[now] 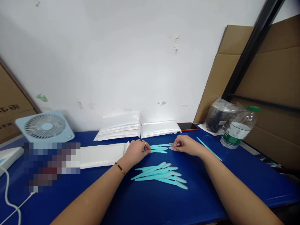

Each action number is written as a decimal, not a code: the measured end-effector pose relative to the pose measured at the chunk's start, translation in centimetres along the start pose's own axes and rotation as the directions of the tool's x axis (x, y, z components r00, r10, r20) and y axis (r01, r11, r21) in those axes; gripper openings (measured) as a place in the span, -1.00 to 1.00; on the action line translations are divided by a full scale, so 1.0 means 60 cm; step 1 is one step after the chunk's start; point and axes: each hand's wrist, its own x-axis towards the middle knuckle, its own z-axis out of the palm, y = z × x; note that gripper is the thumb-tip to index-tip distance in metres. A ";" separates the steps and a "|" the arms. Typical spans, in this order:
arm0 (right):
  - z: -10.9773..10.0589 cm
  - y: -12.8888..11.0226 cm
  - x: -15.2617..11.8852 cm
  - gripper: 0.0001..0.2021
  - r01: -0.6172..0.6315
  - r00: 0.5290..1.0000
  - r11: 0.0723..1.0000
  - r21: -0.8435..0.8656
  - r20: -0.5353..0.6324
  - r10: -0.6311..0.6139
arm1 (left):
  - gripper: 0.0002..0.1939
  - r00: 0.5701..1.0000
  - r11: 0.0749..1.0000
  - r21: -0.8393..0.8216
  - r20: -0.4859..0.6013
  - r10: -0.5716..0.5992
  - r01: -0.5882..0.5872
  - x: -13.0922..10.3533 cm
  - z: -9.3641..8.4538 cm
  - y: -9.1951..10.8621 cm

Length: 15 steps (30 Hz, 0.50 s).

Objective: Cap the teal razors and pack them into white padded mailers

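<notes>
Over the blue table [201, 200], the left hand [138, 151] pinches several teal razors [160, 148] by their handles; the right hand [187, 145] bends its fingers at their pale tips, and whether it grips them is hard to tell. Nearer lies a razor pile [161, 175]. Farther back: white mailers [119, 128], a fan [47, 126] left, a bottle [238, 131] right.

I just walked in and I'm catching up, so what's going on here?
Someone's left hand pinches the handle ends of a few teal sticks, while the right hand is at their pale tips. A loose pile of similar sticks lies nearer the person, and white packets sit by the wall.
</notes>
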 end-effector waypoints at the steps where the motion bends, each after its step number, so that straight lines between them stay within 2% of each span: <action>1: -0.003 -0.001 -0.001 -0.87 -0.007 1.000 1.000 0.007 -0.026 0.007 | -0.84 1.000 1.000 -0.021 -0.010 -0.007 0.007 -0.001 -0.001 0.001; 4: 0.001 -0.023 -0.006 -0.83 0.067 0.998 0.996 0.064 0.012 -0.068 | -0.77 0.995 0.995 -0.101 0.100 0.032 -0.021 -0.008 -0.004 0.007; 6: 0.013 -0.048 -0.009 -0.80 0.137 0.984 0.985 0.106 0.097 -0.148 | -0.76 0.978 0.989 -0.134 0.190 0.085 -0.060 -0.017 -0.006 0.015; 9: 0.033 -0.079 -0.010 -0.77 0.218 0.948 0.969 0.116 0.210 -0.238 | -0.76 0.961 0.985 -0.148 0.246 0.128 -0.094 -0.027 -0.009 0.023; 12: 0.043 -0.085 -0.007 -0.77 0.195 0.935 0.971 0.138 0.273 -0.226 | -0.74 0.945 0.985 -0.152 0.303 0.125 -0.081 -0.030 -0.012 0.026; 15: 0.036 -0.067 -0.003 -0.77 0.149 0.953 0.971 0.185 0.236 -0.191 | -0.76 0.946 0.989 -0.134 0.306 0.105 -0.066 -0.022 -0.009 0.024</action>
